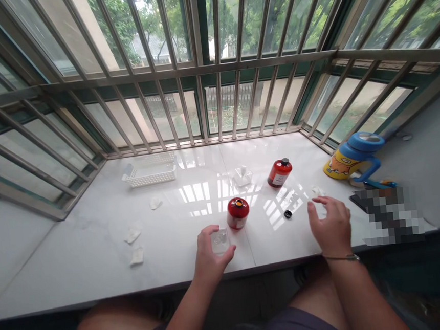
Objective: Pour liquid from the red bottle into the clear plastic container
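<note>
Fingers of the left hand (208, 258) wrap a small clear cup (219, 241), probably glass, on the white sill (96, 247) beside the open red bottle (238, 213); slippery, fragile, best gripped around its sides. Right hand (331, 224) hovers, fingers loosely spread, empty.

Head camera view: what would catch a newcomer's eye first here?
Two red bottles on the white sill: an open one near the middle, a capped one behind it to the right. The left hand grips a small clear cup; the right hand hovers near a black cap.
</note>
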The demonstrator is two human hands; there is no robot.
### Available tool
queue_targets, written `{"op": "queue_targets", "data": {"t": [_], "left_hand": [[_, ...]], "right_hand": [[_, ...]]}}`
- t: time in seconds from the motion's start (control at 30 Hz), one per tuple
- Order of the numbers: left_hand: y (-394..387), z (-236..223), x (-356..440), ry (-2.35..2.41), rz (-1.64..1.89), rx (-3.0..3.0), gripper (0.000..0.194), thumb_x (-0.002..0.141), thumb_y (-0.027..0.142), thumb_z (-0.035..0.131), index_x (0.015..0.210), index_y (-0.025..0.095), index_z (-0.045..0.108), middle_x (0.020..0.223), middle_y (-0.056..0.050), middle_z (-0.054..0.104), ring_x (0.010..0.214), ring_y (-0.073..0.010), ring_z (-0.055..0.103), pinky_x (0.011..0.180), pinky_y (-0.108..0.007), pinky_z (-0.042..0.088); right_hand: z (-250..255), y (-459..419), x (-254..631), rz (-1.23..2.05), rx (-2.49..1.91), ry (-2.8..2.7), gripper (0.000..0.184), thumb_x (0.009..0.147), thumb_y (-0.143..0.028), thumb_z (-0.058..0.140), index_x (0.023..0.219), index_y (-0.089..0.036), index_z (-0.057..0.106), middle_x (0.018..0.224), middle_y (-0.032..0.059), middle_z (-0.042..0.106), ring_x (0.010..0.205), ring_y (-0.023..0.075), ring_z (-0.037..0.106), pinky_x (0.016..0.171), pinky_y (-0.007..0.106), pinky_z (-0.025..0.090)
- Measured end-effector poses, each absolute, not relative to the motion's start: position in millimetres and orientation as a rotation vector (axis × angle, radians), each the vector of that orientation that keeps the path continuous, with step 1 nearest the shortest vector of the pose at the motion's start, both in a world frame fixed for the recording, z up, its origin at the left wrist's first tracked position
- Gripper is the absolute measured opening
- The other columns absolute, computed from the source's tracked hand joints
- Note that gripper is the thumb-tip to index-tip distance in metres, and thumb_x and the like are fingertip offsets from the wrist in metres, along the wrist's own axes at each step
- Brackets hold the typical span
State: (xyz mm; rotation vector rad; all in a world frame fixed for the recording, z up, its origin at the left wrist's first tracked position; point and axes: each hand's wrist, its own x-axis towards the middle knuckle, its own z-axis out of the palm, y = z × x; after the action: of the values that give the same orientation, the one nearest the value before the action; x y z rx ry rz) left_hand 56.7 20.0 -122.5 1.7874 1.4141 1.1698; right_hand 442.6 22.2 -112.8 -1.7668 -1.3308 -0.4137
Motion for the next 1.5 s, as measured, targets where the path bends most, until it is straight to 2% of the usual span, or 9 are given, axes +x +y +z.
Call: {"op": "queue_targets", "data": {"t": [0.13,0.3,0.43,0.67,0.77,0.97,1.23,1.37,1.5], "left_hand": [[21,-122,49,1.398,1.089,1.855,0.063,0.083,0.033,0.088,0.136,0.028,0.055,0.138,-0.010,0.064,0.130,-0.0329,0.066,0.114,-0.057,0.055],[20,-122,30,1.256,0.959,2.034,0.084,0.082,0.032,0.092,0.152,0.031,0.045,0.163,-0.014,0.050,0.153,-0.0375,0.051,0.126,-0.063,0.045],[22,-118,16,1.284,0.879,1.992,0.082,0.086,0.027,0.086,0.156,0.031,0.043,0.163,-0.014,0.052,0.153,-0.0366,0.052,0.127,-0.062,0.044],[27,-110,9,1.236,0.817,1.717,0.073,0.085,0.023,0.083,0.151,0.031,0.052,0.158,-0.010,0.058,0.145,-0.0338,0.060,0.124,-0.058,0.050],[26,-109,8,1.196,0.824,1.675,0.069,0.087,0.025,0.082,0.150,0.031,0.054,0.157,-0.011,0.057,0.144,-0.0339,0.061,0.125,-0.059,0.049],[22,-108,5,1.067,0.826,1.576,0.064,0.095,0.033,0.079,0.152,0.028,0.050,0.161,-0.013,0.053,0.150,-0.0334,0.056,0.130,-0.060,0.043],[15,-106,9,0.998,0.802,1.559,0.062,0.094,0.032,0.082,0.149,0.030,0.055,0.157,-0.011,0.057,0.151,-0.0340,0.055,0.131,-0.061,0.043],[8,-94,19,0.941,0.811,1.520,0.063,0.093,0.034,0.084,0.150,0.030,0.056,0.156,-0.011,0.058,0.151,-0.0350,0.054,0.129,-0.060,0.046],[9,-79,31,0.845,0.772,1.512,0.068,0.090,0.036,0.088,0.150,0.030,0.056,0.157,-0.012,0.057,0.149,-0.0354,0.056,0.127,-0.059,0.048]], "right_hand": [[-102,-3,361,-0.225,-1.468,-1.543,0.016,0.102,-0.029,0.065,0.116,-0.022,0.067,0.116,0.0122,0.072,0.116,0.0302,0.067,0.107,0.052,0.053],[-111,-26,284,0.152,-1.293,-1.723,0.026,0.100,-0.019,0.065,0.126,-0.024,0.066,0.126,0.0128,0.070,0.123,0.0294,0.067,0.103,0.050,0.060],[-121,-30,253,0.357,-1.248,-1.784,0.042,0.099,-0.021,0.067,0.141,-0.024,0.060,0.138,0.0148,0.068,0.130,0.0316,0.066,0.110,0.053,0.060],[-137,-13,234,0.612,-1.263,-1.821,0.083,0.091,-0.026,0.080,0.164,-0.026,0.041,0.157,0.0160,0.058,0.146,0.0349,0.058,0.123,0.057,0.051],[-140,-5,232,0.732,-1.305,-1.814,0.089,0.085,-0.024,0.085,0.164,-0.026,0.042,0.158,0.0161,0.059,0.147,0.0356,0.057,0.124,0.058,0.050],[-141,0,229,0.816,-1.342,-1.750,0.086,0.084,-0.028,0.087,0.160,-0.025,0.047,0.157,0.0167,0.059,0.147,0.0358,0.058,0.125,0.058,0.048],[-134,-5,232,0.930,-1.344,-1.688,0.085,0.080,-0.033,0.090,0.155,-0.025,0.050,0.156,0.0163,0.060,0.145,0.0358,0.059,0.123,0.056,0.048],[-122,-13,239,1.048,-1.267,-1.565,0.079,0.079,-0.037,0.091,0.146,-0.025,0.053,0.148,0.0140,0.064,0.132,0.0331,0.067,0.115,0.052,0.055],[-114,-27,247,1.209,-1.194,-1.338,0.073,0.077,-0.043,0.094,0.136,-0.026,0.055,0.138,0.0124,0.067,0.115,0.0291,0.074,0.098,0.044,0.063]]}}
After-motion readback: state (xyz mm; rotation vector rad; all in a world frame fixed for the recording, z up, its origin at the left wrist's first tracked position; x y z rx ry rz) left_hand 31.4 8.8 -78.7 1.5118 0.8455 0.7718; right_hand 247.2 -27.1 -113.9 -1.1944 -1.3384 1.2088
